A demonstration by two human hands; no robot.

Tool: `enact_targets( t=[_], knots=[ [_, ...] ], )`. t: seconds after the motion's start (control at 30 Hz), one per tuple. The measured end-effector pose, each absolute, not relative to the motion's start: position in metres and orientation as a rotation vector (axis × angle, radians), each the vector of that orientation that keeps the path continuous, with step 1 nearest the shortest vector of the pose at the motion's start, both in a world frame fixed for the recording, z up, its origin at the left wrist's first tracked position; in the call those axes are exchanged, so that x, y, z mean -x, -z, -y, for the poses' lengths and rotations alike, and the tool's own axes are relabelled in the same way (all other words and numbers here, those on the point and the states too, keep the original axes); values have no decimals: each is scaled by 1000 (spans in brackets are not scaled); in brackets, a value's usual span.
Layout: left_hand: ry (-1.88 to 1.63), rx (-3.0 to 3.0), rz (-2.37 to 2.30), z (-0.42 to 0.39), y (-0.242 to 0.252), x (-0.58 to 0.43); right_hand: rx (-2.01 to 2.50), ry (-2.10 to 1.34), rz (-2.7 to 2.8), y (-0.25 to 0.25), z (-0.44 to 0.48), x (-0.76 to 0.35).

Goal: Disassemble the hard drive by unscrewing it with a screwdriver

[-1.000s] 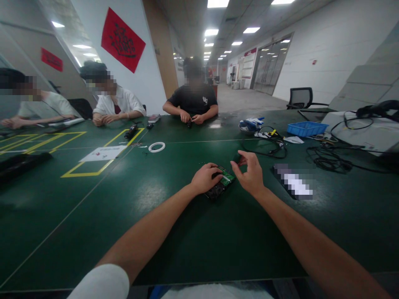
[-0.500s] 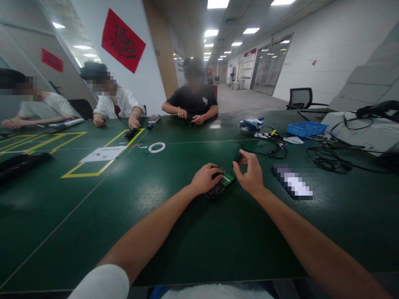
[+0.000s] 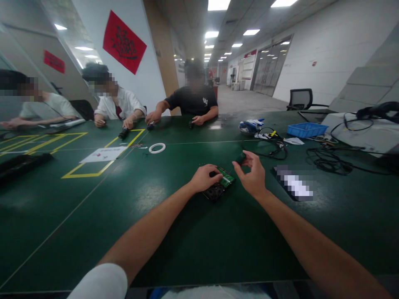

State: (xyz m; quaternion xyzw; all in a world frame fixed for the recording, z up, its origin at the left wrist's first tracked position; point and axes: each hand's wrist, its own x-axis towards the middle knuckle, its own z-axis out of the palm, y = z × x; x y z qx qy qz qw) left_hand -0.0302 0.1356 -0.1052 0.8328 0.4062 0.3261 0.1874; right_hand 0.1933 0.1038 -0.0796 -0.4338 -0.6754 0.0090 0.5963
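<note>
On the green table in front of me lies a small device with a green circuit board [image 3: 227, 178] and a black part [image 3: 214, 192] at its near end. My left hand [image 3: 205, 177] reaches over its left side, fingers curled down and holding it; the fingertips partly hide the board. To the right of the board, my right hand [image 3: 253, 172] pinches a small dark screwdriver-like tool [image 3: 240, 158] between thumb and fingers. A thin shaft seems to point from it toward the board, but its tip is too small to make out.
A phone [image 3: 293, 182] lies right of my right hand. Behind it are black cables [image 3: 274, 145], a blue tray [image 3: 307, 129] and a blue-white bundle [image 3: 251, 125]. A white ring [image 3: 157, 148] and a paper sheet [image 3: 102, 154] lie left. Several people sit across the table.
My right hand has shifted slightly, tilting the dark tool a little; my left hand stays on the device. Across the table, the person in black has reached an arm out to the left.
</note>
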Motion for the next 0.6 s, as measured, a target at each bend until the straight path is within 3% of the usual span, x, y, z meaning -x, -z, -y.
enact_targets(
  t=[0.27, 0.6],
  knots=[
    [-1129, -2091, -1655, -179, 127, 84, 1041, 47, 1450, 74, -107, -204],
    [-834, -2169, -1885, -190, 139, 91, 1095, 70, 1466, 83, -115, -209]
  ],
)
